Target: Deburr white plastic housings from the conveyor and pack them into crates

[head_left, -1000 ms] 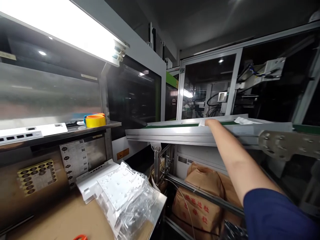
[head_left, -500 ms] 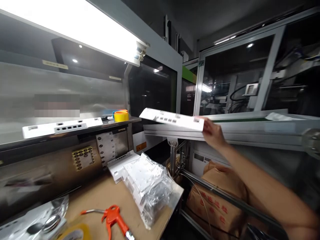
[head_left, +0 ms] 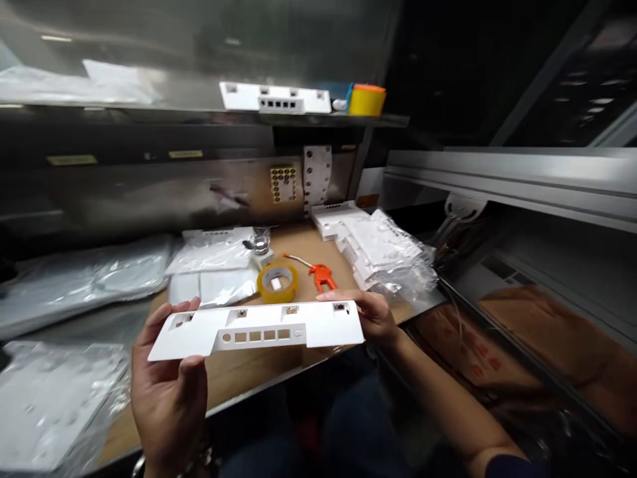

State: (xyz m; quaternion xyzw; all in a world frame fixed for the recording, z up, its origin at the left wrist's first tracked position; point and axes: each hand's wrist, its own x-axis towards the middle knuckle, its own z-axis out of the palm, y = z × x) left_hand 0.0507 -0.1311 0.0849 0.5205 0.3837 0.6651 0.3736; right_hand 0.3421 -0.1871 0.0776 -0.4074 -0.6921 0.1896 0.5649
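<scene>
A white plastic panel with a row of square cutouts and one round hole spans both hands, held level above the bench's near edge. Its left end is gripped by my left hand, thumb in front and fingers behind. My right hand pinches the right end, the fingers lying along the top edge. Just beyond the panel are a roll of yellow tape and an orange air blow gun on the brown bench top. A similar white panel stands on the shelf.
Bagged white parts lie at the bench's right end. More plastic-wrapped parts and a large bag occupy the left. Yellow tape rolls sit on the metal shelf. A conveyor frame rises at right, above brown sacks.
My view has swung left and down to the bench. The panel has come from over by the conveyor to in front of me, and my left hand now holds its other end.
</scene>
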